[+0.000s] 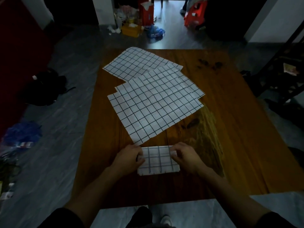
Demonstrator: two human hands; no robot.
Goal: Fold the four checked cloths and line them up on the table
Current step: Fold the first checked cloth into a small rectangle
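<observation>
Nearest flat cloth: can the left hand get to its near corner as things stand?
Probably yes. The nearest flat cloth has its near corner just beyond the left hand with nothing between, but that hand now grips the folded cloth and must let go.

A dim room is showing a grey marbled floor (54,145) running around a brown wooden table (230,129). Daylight is coming in through a doorway (171,17) at the far end and glinting off the floor there. A dark red cabinet (18,55) is standing along the left side, white walls (271,18) are framing the right, and clutter is lying about: a yellow box (131,30), red bags (195,15), a blue bag (21,134) and a dark chair frame (283,69)
</observation>
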